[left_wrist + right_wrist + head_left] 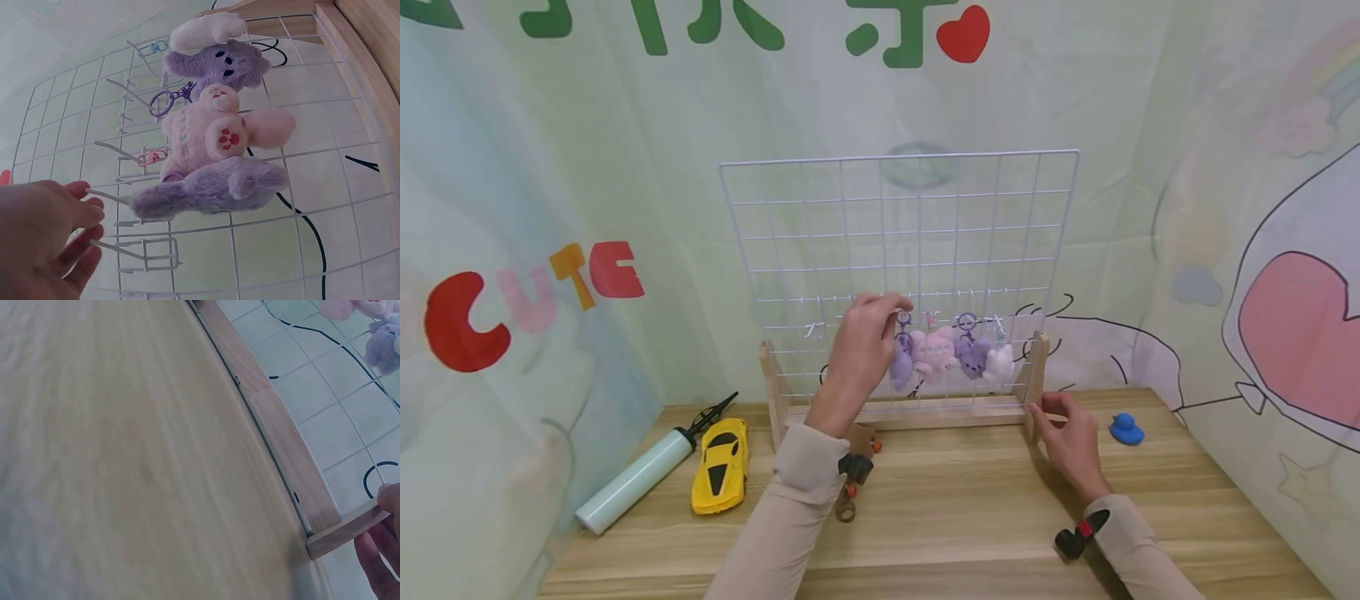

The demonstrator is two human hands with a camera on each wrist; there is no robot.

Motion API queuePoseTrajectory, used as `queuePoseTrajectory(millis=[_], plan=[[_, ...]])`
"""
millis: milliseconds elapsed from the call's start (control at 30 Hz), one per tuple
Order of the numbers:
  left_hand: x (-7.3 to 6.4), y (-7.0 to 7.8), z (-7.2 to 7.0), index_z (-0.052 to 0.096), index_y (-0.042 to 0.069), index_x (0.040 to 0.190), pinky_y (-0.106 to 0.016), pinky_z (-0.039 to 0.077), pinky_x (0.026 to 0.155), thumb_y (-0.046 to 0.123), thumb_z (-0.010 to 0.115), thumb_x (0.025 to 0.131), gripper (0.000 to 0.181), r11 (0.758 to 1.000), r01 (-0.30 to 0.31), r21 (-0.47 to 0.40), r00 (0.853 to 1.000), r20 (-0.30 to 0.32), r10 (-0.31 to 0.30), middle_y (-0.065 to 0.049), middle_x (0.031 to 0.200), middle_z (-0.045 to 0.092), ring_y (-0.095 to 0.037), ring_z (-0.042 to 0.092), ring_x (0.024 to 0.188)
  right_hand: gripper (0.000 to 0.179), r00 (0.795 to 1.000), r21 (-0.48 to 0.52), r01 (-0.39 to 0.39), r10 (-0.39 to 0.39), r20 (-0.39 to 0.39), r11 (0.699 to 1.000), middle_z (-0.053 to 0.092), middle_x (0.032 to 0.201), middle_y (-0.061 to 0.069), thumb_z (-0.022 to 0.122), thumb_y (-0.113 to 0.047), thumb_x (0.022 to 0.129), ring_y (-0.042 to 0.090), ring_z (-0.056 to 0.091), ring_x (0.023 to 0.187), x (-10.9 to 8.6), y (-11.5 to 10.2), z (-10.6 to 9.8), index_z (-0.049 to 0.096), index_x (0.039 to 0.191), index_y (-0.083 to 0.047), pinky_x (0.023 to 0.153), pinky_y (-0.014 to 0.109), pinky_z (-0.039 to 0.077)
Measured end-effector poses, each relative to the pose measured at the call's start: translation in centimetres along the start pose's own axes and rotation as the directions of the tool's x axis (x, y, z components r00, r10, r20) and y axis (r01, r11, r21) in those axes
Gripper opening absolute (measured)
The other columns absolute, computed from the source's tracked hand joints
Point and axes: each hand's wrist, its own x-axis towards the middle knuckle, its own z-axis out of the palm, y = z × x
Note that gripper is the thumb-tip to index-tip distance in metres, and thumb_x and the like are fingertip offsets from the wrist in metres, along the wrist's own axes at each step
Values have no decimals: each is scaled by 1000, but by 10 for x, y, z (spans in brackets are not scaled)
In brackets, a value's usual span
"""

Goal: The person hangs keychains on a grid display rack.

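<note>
My left hand (867, 337) is at the hooks of a white wire grid rack (898, 156). Its loosely curled fingers touch the tip of a white hook (106, 196). Beside them hangs a purple plush keychain (209, 186); its ring is partly hidden. Along the same row hang a pink plush bear (934, 353), another purple plush (973, 357) and a white plush (999, 364). Below the left fingers, a bare hook (119, 249) sticks out. My right hand (1070, 437) pinches the rack's right wooden upright (1036, 375) between thumb and fingers.
A brown plush keychain (861, 437) with a ring lies on the table (955, 517), partly behind the left wrist. At left are a yellow toy car (721, 467) and a pale green pump (636, 482). A blue rubber duck (1126, 429) sits right of the right hand.
</note>
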Motion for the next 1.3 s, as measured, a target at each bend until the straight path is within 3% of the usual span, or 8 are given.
queuePoseTrajectory(millis=[267, 400, 633, 767, 933, 1067, 1167, 1300], plan=[[-36, -12, -8, 79, 8, 113, -41, 60, 104, -1, 71, 102, 16, 984, -158, -82, 965, -222, 137, -7, 115, 81, -27, 69, 113, 26, 1000, 0, 12, -12, -16, 1000, 78, 115, 23, 76, -17, 103, 41, 77, 108, 0, 1, 1, 70, 120, 1, 89, 44, 67], [-63, -22, -9, 78, 7, 109, -41, 62, 100, 1, 77, 98, 13, 965, -227, -129, 950, -249, 190, -7, 110, 81, -26, 71, 107, 26, 1000, 2, 12, -12, -25, 1000, 78, 114, 23, 78, -16, 102, 41, 78, 107, 1, 0, 2, 70, 119, 2, 89, 48, 66], [-126, -50, 1, 78, 11, 103, -35, 66, 86, 1, 82, 94, 14, 973, -155, -170, 986, 33, 163, -1, 104, 77, -15, 73, 98, 25, 1000, -2, 19, -19, -23, 1000, 78, 114, 24, 78, -15, 102, 41, 78, 107, 2, -1, 2, 70, 119, 3, 89, 48, 66], [-152, -66, 7, 77, 12, 102, -27, 67, 78, -4, 81, 93, 18, 973, -37, -227, 977, 196, 82, -3, 102, 78, -12, 73, 90, 26, 1000, -1, 9, -9, -21, 1000, 78, 114, 23, 77, -16, 102, 41, 78, 107, 1, -1, 2, 71, 119, 2, 88, 39, 67], [-169, -79, 13, 76, 9, 96, -23, 64, 70, -6, 81, 91, 17, 972, 9, -233, 941, 330, 70, -4, 94, 77, -6, 69, 82, 27, 999, -9, 2, -2, -35, 1000, 79, 114, 23, 78, -18, 102, 41, 78, 108, 0, 1, 0, 71, 119, 1, 86, 31, 67], [-172, -83, 12, 79, 7, 95, -20, 60, 68, -5, 82, 91, 12, 984, 28, -175, 907, 419, 49, -2, 91, 77, -3, 65, 79, 29, 1000, -6, -6, 6, -23, 1000, 78, 117, 24, 77, -19, 103, 42, 77, 111, 0, 1, 0, 70, 121, 2, 92, 45, 66], [-171, -83, 8, 79, 9, 95, -19, 57, 68, -1, 83, 93, 11, 992, 70, -108, 865, 502, -6, 1, 90, 76, -2, 62, 78, 30, 1000, -7, -10, 10, -12, 1000, 77, 118, 24, 76, -20, 104, 42, 76, 112, 0, 0, 0, 69, 122, 2, 94, 50, 64], [-168, -82, 4, 78, 11, 92, -19, 56, 67, 3, 83, 93, 9, 990, 112, -82, 802, 596, -42, 6, 85, 74, -1, 61, 75, 29, 1000, -8, -2, 2, -15, 1000, 78, 116, 23, 76, -20, 103, 41, 77, 111, 1, 1, -2, 70, 122, 2, 90, 35, 67]])
